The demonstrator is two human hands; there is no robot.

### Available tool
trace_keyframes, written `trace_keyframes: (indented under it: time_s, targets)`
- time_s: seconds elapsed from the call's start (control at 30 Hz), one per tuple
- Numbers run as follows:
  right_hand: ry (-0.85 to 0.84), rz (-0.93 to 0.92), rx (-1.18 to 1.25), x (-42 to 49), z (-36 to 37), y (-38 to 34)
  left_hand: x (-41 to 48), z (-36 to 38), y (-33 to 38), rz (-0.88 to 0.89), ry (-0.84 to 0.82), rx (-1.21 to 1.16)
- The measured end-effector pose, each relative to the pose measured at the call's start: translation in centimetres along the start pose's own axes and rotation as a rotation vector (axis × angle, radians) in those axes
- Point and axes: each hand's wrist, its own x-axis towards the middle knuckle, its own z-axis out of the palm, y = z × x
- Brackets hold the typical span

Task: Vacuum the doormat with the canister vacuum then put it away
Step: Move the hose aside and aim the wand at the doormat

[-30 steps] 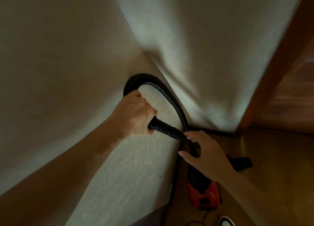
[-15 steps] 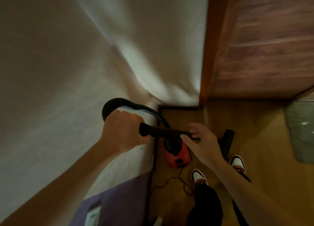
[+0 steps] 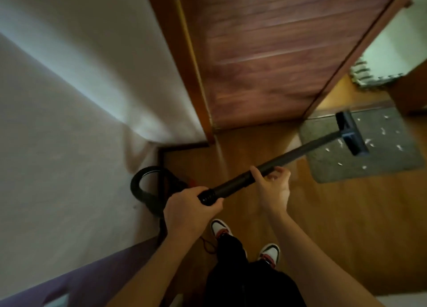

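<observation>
Wood floor point(image 3: 346, 226), nozzle point(image 3: 351, 133) over doormat point(image 3: 388, 159); left hand point(image 3: 187, 207) and right hand point(image 3: 275, 189) wrap fingers round the wand point(image 3: 298, 155).

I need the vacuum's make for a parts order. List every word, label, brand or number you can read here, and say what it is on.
No text can be read anywhere.
On the wand and the floor nozzle: plain black, no print shows.
On the shoes: red and white patches, no legible letters.
On the doormat: only white scraps, no writing.
</observation>
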Motion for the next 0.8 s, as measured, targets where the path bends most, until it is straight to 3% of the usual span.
trace_keyframes:
  time_s: [0.17, 0.37, 0.57, 0.7, 0.8]
  targets:
    - [-0.046, 0.223, 0.276, 3.4, -4.6, 1.9, -2.4, 8.7, 5.4, -0.092, -0.019, -0.144]
    - [0.042, 0.355, 0.603, 7.9, -7.6, 5.9, -4.0, 18.3, 8.5, -0.183, -0.088, -0.296]
    - [0.132, 0.323, 0.524, 13.1, -8.6, 12.3, -3.2, 26.2, 8.6, -0.134, -0.166, -0.312]
    - [0.147, 0.315, 0.467, 15.5, -8.4, 16.2, -1.7, 30.0, 7.5, -0.054, -0.299, -0.248]
    - [0.158, 0.328, 0.447, 16.9, -7.9, 18.6, -0.4, 32.6, 6.1, -0.103, -0.446, -0.277]
